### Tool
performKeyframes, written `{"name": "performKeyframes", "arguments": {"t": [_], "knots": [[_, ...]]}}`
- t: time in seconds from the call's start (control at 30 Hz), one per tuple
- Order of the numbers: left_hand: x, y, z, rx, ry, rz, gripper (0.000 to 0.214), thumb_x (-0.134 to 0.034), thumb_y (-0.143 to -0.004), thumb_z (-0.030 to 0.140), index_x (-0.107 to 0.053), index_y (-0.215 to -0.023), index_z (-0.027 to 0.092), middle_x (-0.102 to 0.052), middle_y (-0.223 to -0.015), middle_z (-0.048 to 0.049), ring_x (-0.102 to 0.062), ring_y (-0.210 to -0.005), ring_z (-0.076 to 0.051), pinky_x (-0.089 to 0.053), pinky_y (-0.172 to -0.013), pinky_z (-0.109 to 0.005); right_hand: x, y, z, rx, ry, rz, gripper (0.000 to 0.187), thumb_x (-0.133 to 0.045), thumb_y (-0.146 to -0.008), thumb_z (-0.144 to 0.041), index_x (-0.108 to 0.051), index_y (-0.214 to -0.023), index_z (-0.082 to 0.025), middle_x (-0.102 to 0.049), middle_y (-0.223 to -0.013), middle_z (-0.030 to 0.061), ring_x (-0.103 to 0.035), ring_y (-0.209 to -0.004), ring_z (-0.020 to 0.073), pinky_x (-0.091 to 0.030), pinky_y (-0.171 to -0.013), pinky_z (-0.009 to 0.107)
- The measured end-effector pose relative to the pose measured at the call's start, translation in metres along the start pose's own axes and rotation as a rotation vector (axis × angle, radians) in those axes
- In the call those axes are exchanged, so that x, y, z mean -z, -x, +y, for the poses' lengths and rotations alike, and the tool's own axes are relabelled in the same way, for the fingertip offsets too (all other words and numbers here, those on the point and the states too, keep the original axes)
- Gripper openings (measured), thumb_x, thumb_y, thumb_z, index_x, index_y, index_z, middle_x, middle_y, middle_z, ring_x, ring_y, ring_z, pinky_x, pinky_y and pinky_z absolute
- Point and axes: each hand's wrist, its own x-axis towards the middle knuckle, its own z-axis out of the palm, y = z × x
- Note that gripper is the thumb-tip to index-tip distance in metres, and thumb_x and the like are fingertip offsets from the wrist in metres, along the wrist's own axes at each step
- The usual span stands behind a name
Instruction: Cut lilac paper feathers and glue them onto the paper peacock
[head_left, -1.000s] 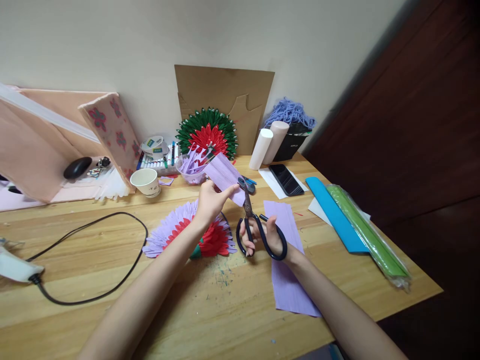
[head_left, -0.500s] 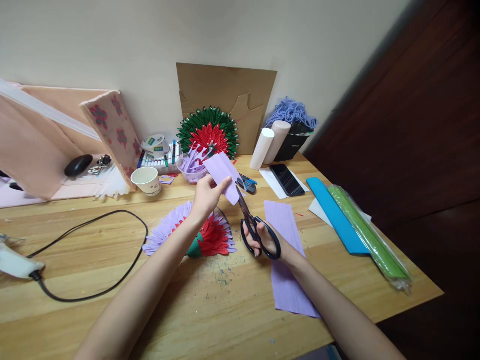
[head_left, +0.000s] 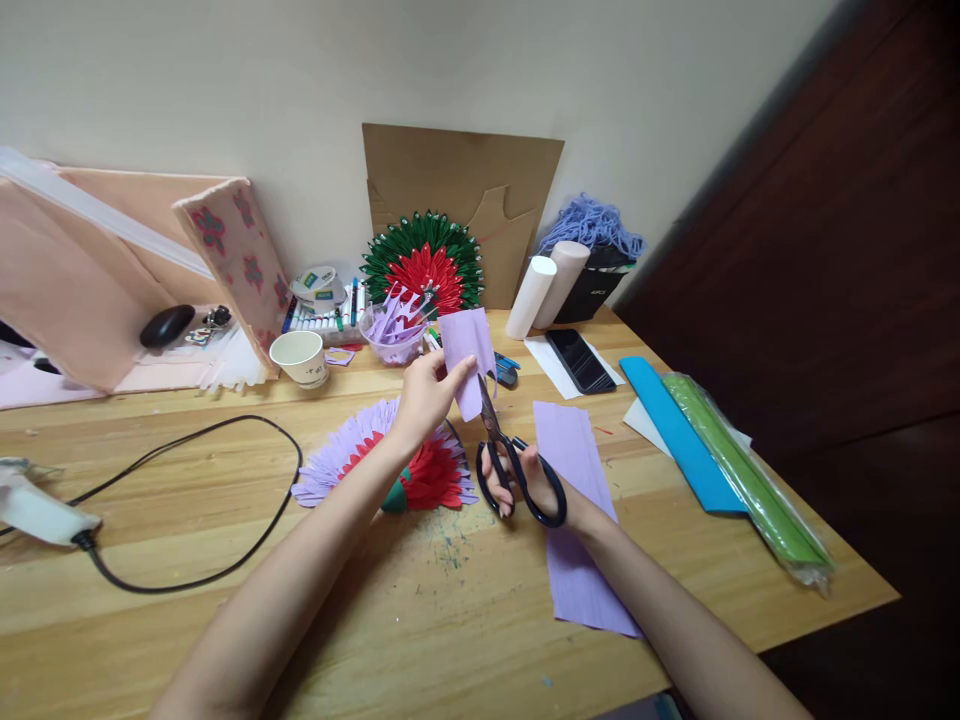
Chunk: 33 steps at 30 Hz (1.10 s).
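Lilac paper sits pinched in the left grip.

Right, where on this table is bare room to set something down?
Free: front left, between cable and left arm; front right, between right arm and green pack. Crowded: back, with cup, bowl and phone; middle, with lilac flower and held scissors.

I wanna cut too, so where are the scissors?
In the head view, the scissors are in the right hand, their blades at the purple paper in the left hand.
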Motion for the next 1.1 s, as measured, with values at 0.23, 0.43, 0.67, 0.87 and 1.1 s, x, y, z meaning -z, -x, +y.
{"name": "performKeyframes", "arguments": {"t": [0.23,0.43,0.67,0.87,1.1], "knots": [[-0.002,0.001,0.002,0.027,0.064,-0.012,0.035,-0.057,-0.073,0.047,-0.059,-0.068,0.012,-0.054,-0.06,0.0006,-0.045,-0.054,-0.011,-0.035,-0.049,-0.02,-0.005,-0.003,0.0,-0.036,-0.03,0.07,0.072,-0.035,-0.054,-0.087,-0.042,-0.075,-0.019,-0.04,-0.045,-0.0079,-0.04,-0.036,0.008,-0.037,-0.039,0.022],[0.0,0.0,0.005,0.027,0.078,-0.012,0.037,-0.055,-0.074,0.048,-0.058,-0.066,0.012,-0.051,-0.059,0.0008,-0.043,-0.052,-0.01,-0.033,-0.048,-0.02,-0.002,-0.005,0.005,-0.035,-0.01,0.126,0.069,-0.042,-0.054,-0.085,-0.041,-0.073,-0.019,-0.035,-0.041,-0.0103,-0.034,-0.031,0.0054,-0.035,-0.032,0.019],[0.005,-0.003,0.001,0.024,0.023,-0.01,0.042,-0.057,-0.072,0.051,-0.049,-0.053,0.014,-0.038,-0.052,0.0038,-0.032,-0.049,-0.008,-0.024,-0.044,-0.02,-0.003,-0.003,-0.001,-0.027,0.067,0.105,0.067,-0.043,-0.054,-0.084,-0.041,-0.071,-0.019,-0.037,-0.042,-0.01,-0.033,-0.03,0.0044,-0.033,-0.029,0.018],[0.006,-0.003,0.004,0.044,0.026,-0.064,0.045,-0.056,-0.073,0.05,-0.042,-0.05,0.015,-0.033,-0.052,0.0036,-0.028,-0.049,-0.007,-0.02,-0.043,-0.02,-0.002,0.0,0.007,-0.008,0.086,0.038,0.072,-0.033,-0.058,-0.086,-0.044,-0.076,-0.017,-0.041,-0.045,-0.007,-0.039,-0.034,0.0064,-0.034,-0.034,0.019],[0.001,0.001,0.007,0.065,0.07,-0.123,0.045,-0.056,-0.072,0.051,-0.044,-0.049,0.015,-0.035,-0.051,0.0035,-0.029,-0.048,-0.007,-0.02,-0.043,-0.02,-0.004,0.0,0.008,-0.008,-0.008,0.013,0.073,-0.03,-0.059,-0.086,-0.045,-0.078,-0.017,-0.042,-0.047,-0.0066,-0.042,-0.036,0.0082,-0.036,-0.037,0.02]]}}
